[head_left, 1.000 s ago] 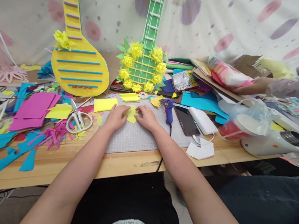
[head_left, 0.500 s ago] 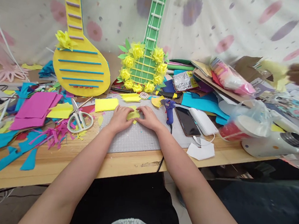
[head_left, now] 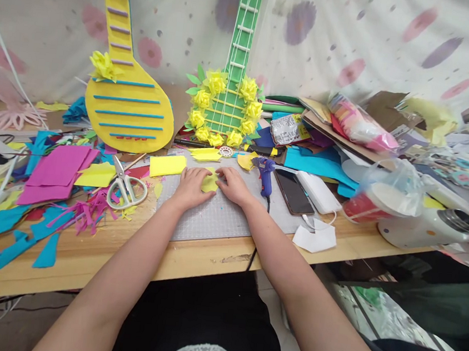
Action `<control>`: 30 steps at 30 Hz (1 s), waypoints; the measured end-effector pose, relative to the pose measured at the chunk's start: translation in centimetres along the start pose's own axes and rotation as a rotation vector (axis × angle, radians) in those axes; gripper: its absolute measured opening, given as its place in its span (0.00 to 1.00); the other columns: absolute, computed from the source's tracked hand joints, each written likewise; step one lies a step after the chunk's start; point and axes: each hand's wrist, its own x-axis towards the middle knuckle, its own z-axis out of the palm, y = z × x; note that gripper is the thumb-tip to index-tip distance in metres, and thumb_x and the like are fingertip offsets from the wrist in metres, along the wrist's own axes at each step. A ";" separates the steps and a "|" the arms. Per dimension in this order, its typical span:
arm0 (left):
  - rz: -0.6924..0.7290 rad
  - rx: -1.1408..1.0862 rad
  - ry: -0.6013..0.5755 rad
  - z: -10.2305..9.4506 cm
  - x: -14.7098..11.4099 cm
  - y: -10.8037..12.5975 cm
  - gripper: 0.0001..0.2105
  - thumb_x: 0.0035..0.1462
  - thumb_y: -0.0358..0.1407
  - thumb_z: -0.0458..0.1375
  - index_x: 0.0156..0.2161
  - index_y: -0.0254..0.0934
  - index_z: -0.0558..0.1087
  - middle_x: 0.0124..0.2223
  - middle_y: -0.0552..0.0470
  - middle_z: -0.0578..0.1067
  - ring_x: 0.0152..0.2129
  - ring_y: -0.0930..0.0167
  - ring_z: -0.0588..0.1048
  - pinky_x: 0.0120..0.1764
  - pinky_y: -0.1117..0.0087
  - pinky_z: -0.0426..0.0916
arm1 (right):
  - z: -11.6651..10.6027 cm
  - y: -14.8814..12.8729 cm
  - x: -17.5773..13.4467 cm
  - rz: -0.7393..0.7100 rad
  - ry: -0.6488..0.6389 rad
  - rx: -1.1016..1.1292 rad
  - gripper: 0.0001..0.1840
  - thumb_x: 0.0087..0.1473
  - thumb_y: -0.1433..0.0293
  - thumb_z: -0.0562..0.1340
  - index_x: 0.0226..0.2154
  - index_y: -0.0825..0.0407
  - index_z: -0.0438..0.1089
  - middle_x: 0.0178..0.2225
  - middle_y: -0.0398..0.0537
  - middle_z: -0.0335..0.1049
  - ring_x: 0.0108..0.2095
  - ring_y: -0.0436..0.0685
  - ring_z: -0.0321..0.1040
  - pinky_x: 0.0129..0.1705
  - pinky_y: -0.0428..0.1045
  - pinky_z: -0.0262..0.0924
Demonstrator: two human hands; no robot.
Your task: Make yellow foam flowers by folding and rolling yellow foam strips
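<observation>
Between my two hands is a small piece of yellow paper, partly covered by fingers, on the grey cutting mat. My left hand grips its left side, with the thumb across the near edge. At the right edge, my right hand pinches it with bent fingers. A folded yellow paper stack lies just left of my left hand. Beyond my hands are yellow paper strips. To the right of my right hand a blue glue gun rests on the mat.
White-handled scissors and magenta paper lie left among scraps. A yellow paper instrument and a green one with yellow flowers lean at the back. A phone, bagged cup and tipped bottle sit right.
My left hand has moved slightly right and covers more of the yellow paper. Another person's hand at the far right has left the view.
</observation>
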 end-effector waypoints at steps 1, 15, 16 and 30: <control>0.016 -0.003 -0.007 0.0 0.0 0.0 0.22 0.50 0.44 0.58 0.50 0.39 0.67 0.55 0.45 0.70 0.55 0.61 0.63 0.62 0.51 0.42 | 0.2 0.1 0.1 0.007 0.019 0.005 0.15 0.51 0.76 0.57 0.44 0.54 0.65 0.41 0.50 0.65 0.40 0.52 0.63 0.48 0.51 0.58; -0.081 0.220 0.103 -0.3 0.3 -0.7 0.13 0.57 0.41 0.51 0.42 0.41 0.75 0.46 0.47 0.75 0.46 0.60 0.66 0.50 0.56 0.56 | 0.6 1.0 0.7 0.027 0.256 0.211 0.12 0.49 0.74 0.55 0.39 0.52 0.65 0.33 0.45 0.67 0.32 0.51 0.62 0.38 0.49 0.59; -0.094 0.235 0.115 -0.2 0.3 -0.4 0.14 0.58 0.42 0.50 0.41 0.40 0.75 0.44 0.45 0.75 0.45 0.59 0.67 0.49 0.56 0.56 | 0.5 0.9 0.8 0.032 0.267 0.212 0.12 0.49 0.74 0.55 0.39 0.52 0.65 0.33 0.45 0.67 0.32 0.51 0.61 0.38 0.49 0.59; 0.087 0.100 -0.022 -1.4 -0.1 -2.6 0.13 0.56 0.40 0.52 0.43 0.45 0.75 0.51 0.52 0.74 0.50 0.64 0.67 0.59 0.54 0.44 | 0.3 0.7 0.7 0.021 0.270 0.198 0.14 0.47 0.77 0.53 0.38 0.52 0.66 0.32 0.45 0.67 0.32 0.52 0.62 0.39 0.49 0.59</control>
